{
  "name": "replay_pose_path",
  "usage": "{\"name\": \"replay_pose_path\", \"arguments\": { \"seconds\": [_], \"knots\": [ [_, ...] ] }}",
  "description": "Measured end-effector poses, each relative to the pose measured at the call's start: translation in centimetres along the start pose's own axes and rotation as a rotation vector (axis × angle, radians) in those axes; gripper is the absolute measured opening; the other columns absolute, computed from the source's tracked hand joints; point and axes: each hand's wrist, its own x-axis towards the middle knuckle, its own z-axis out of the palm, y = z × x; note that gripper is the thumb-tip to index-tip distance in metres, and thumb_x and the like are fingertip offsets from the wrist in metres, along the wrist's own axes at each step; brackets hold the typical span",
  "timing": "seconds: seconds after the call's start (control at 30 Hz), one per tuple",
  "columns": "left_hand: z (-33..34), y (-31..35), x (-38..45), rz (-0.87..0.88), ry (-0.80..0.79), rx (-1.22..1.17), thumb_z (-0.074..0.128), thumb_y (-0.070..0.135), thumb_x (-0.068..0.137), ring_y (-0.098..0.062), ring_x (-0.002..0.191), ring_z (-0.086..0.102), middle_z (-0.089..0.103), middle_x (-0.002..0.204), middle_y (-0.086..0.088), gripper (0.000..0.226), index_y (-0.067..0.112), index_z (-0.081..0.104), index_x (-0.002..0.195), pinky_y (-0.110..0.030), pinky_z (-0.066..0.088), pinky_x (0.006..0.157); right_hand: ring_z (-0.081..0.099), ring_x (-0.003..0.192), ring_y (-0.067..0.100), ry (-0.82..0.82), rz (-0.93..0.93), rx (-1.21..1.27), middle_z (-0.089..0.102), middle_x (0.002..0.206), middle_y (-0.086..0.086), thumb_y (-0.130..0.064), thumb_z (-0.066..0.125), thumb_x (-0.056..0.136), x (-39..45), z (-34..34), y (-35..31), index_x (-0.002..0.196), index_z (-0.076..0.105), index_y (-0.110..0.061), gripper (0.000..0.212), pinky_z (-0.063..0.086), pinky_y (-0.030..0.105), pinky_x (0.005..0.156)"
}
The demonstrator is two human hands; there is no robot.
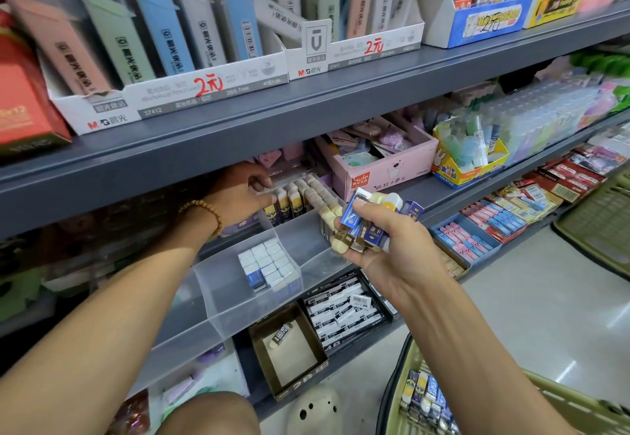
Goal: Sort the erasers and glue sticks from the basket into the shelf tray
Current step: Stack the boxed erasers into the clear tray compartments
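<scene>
your left hand [238, 195] reaches under the shelf [306, 100] at 11 o'clock, fingers curled at the upright erasers [289, 199] in the clear tray [221, 284]; the shelf edge hides the fingertips, so you cannot tell if they grip one. your right hand [385, 236] at 2 o'clock clutches a bundle of erasers [361, 226], some hidden in the palm. the basket [443, 397] at 5 o'clock is cut off, more erasers blurred inside.
</scene>
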Motion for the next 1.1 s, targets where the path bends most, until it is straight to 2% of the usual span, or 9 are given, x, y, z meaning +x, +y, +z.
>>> {"name": "replay_pose_path", "arguments": {
  "seconds": [0.17,0.27,0.37,0.47,0.6,0.73,0.83,0.97,1.1],
  "knots": [
    [-0.4,3.9,-2.8,0.052,0.056,-0.27,0.066,0.012,0.09,0.003,0.058,0.055,0.064,0.07,0.007,0.007,0.014,0.068,0.083,-0.009,0.042,0.057,0.069,0.081,0.029,0.0,0.011,-0.091,0.071,0.09,0.016,-0.001,0.066,0.087,-0.2,-0.3,0.8,0.1,0.063,-0.008,0.015,0.056,0.044,0.072],
    [-0.7,7.3,-5.0,0.003,-0.141,-0.554,0.064,0.018,0.092,-0.001,0.054,0.056,0.067,0.065,0.007,0.01,0.018,0.069,0.084,-0.014,0.041,0.046,0.063,0.082,0.03,-0.027,-0.031,-0.225,0.065,0.088,0.016,-0.001,0.069,0.085,-0.6,-0.1,1.3,0.095,0.062,-0.01,0.015,0.054,0.043,0.069],
    [-1.1,8.8,-6.3,0.09,-0.292,-0.551,0.07,0.015,0.086,-0.009,0.063,0.06,0.069,0.069,0.0,0.005,0.015,0.073,0.083,-0.019,0.044,0.046,0.059,0.077,0.028,-0.049,-0.093,-0.356,0.06,0.079,0.012,-0.004,0.076,0.079,-1.4,0.2,1.3,0.088,0.061,-0.012,0.018,0.053,0.044,0.068],
    [-1.6,9.2,-7.1,0.056,-0.369,-0.581,0.071,0.008,0.084,-0.008,0.061,0.061,0.068,0.069,-0.001,0.004,0.011,0.071,0.084,-0.017,0.046,0.048,0.056,0.073,0.027,-0.057,-0.133,-0.415,0.058,0.074,0.011,0.002,0.072,0.082,-2.0,0.6,1.0,0.08,0.059,-0.013,0.02,0.048,0.044,0.067],
    [-2.8,9.5,-7.8,0.003,-0.395,-0.641,0.067,-0.002,0.083,-0.007,0.055,0.063,0.071,0.067,0.0,0.012,0.01,0.07,0.086,-0.016,0.054,0.056,0.057,0.074,0.029,-0.096,-0.106,-0.393,0.06,0.076,0.013,0.006,0.069,0.083,-2.7,1.0,0.9,0.091,0.061,-0.009,0.019,0.051,0.042,0.065],
    [-4.7,7.5,-8.4,-0.111,-0.269,-0.63,0.07,-0.002,0.082,-0.013,0.066,0.068,0.07,0.071,-0.002,0.016,0.011,0.071,0.091,-0.021,0.059,0.067,0.069,0.08,0.031,-0.13,-0.012,-0.232,0.067,0.087,0.016,0.015,0.06,0.082,-3.4,0.6,0.9,0.095,0.062,-0.009,0.027,0.056,0.041,0.065],
    [-5.6,5.3,-9.4,-0.194,-0.226,-0.52,0.071,-0.005,0.081,-0.014,0.065,0.07,0.073,0.075,-0.01,0.017,0.006,0.072,0.093,-0.021,0.059,0.065,0.07,0.077,0.03,-0.088,0.021,-0.115,0.067,0.087,0.016,0.016,0.055,0.084,-3.6,0.0,1.3,0.095,0.061,-0.007,0.027,0.055,0.047,0.072],
    [-5.7,3.6,-10.7,-0.144,-0.279,-0.276,0.073,-0.008,0.077,-0.009,0.055,0.063,0.068,0.066,-0.008,0.013,0.003,0.073,0.085,-0.016,0.053,0.056,0.07,0.075,0.029,-0.069,0.049,-0.011,0.067,0.085,0.016,0.013,0.053,0.086,-3.9,-0.6,1.9,0.095,0.059,-0.008,0.024,0.059,0.047,0.073],
    [-5.5,2.7,-10.8,-0.11,-0.313,-0.193,0.074,-0.006,0.075,-0.011,0.056,0.063,0.068,0.062,-0.002,0.012,0.004,0.073,0.082,-0.017,0.053,0.057,0.07,0.075,0.027,-0.06,0.047,0.001,0.067,0.085,0.015,0.011,0.052,0.087,-4.0,-0.8,2.0,0.095,0.059,-0.008,0.022,0.062,0.046,0.07]
  ]
}}
